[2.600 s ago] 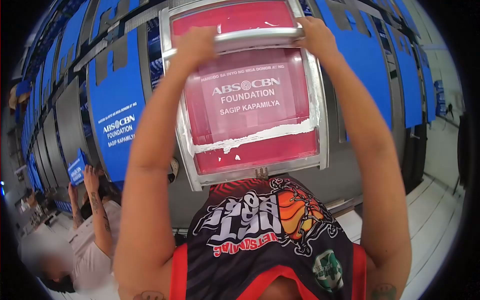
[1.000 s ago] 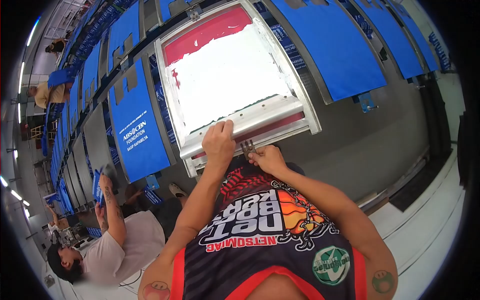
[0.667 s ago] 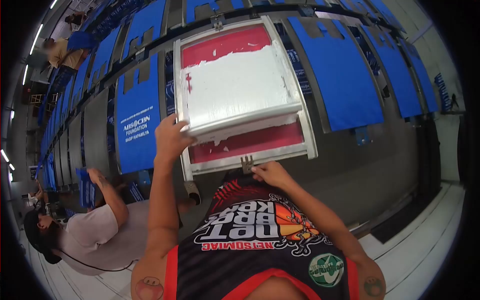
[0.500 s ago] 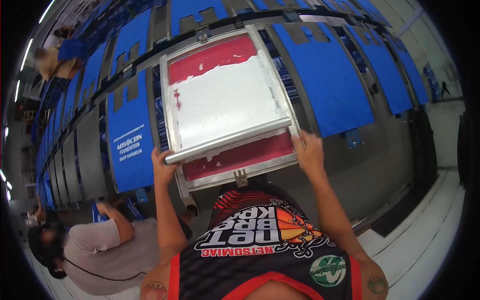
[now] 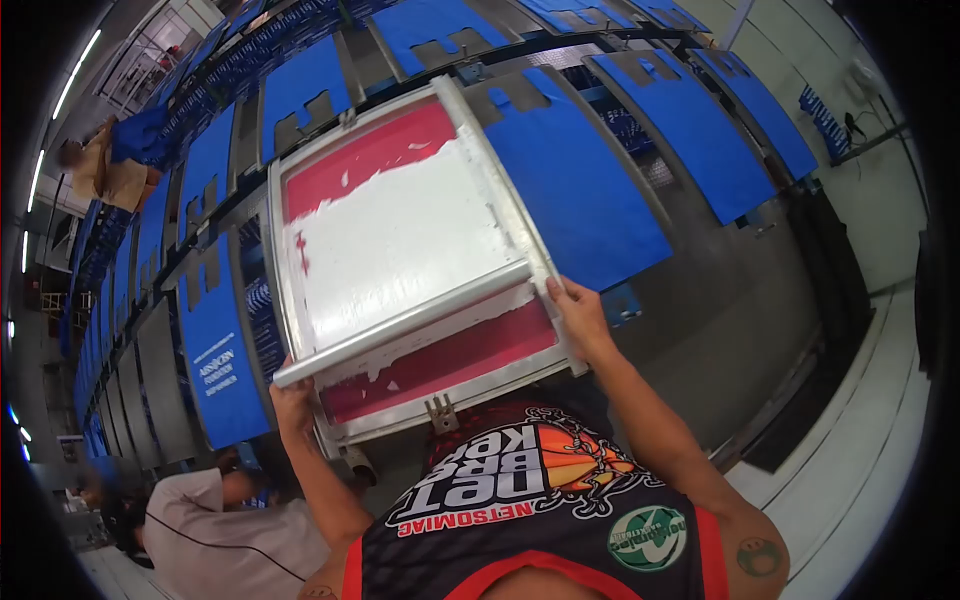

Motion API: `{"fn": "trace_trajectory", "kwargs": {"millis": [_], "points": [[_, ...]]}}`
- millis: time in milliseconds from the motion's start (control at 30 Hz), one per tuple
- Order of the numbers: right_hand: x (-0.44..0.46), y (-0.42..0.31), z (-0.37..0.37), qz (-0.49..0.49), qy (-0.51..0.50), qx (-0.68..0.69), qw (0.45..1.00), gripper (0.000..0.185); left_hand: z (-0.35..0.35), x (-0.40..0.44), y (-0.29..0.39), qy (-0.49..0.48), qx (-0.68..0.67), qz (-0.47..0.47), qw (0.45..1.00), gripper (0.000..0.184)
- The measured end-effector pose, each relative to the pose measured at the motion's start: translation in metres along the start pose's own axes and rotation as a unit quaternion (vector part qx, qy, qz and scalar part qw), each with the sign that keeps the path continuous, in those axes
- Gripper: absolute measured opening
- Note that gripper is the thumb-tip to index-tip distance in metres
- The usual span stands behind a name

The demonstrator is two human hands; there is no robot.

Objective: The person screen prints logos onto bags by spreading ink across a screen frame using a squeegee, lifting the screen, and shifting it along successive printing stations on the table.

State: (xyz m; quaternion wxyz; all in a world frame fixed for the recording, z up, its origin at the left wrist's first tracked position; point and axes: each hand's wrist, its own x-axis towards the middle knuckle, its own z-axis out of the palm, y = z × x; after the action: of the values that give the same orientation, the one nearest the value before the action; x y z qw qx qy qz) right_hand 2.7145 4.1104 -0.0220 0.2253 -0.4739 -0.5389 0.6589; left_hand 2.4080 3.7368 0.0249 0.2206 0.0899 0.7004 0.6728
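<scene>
A screen-printing frame (image 5: pixel 504 190), silvery with a red mesh largely covered by white ink (image 5: pixel 390 255), is held in front of my torso. Across its near part lies a long metal-backed squeegee (image 5: pixel 410 318). My left hand (image 5: pixel 291 402) is closed around the left side of the frame, just under the squeegee's end. On the opposite side, my right hand (image 5: pixel 580 318) grips the right rail near the squeegee's other end. A metal bracket (image 5: pixel 441 412) sticks out from the near edge. Beside the frame on the right is a plain blue fabric piece (image 5: pixel 580 190).
Rows of blue fabric pieces lie on grey boards. The left one (image 5: pixel 215 345) carries white lettering. A co-worker in a light shirt (image 5: pixel 225 525) bends at lower left; another person (image 5: pixel 112 165) is at far left. Dark cloth (image 5: pixel 835 270) hangs at the table's right end.
In the view, the frame, squeegee and both hands have shifted left and slightly down, and the frame looks more tilted. The background has shifted too. Both hands keep their hold.
</scene>
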Motion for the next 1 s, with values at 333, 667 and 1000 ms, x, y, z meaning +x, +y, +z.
{"fn": "trace_trajectory", "kwargs": {"millis": [333, 667, 1000], "points": [[0.089, -0.068, -0.242, -0.002, 0.025, -0.008, 1.0, 0.044, 0.29, -0.013, -0.018, -0.025, 0.012, 0.001, 1.0, 0.029], [0.167, -0.053, -0.269, -0.026, -0.032, -0.043, 0.998, 0.057, 0.338, 0.003, -0.033, 0.001, 0.057, -0.013, 0.998, 0.034], [0.186, -0.027, -0.273, 0.046, -0.048, 0.004, 0.998, 0.063, 0.341, -0.004, -0.066, 0.008, 0.014, -0.01, 1.0, 0.042]]}}
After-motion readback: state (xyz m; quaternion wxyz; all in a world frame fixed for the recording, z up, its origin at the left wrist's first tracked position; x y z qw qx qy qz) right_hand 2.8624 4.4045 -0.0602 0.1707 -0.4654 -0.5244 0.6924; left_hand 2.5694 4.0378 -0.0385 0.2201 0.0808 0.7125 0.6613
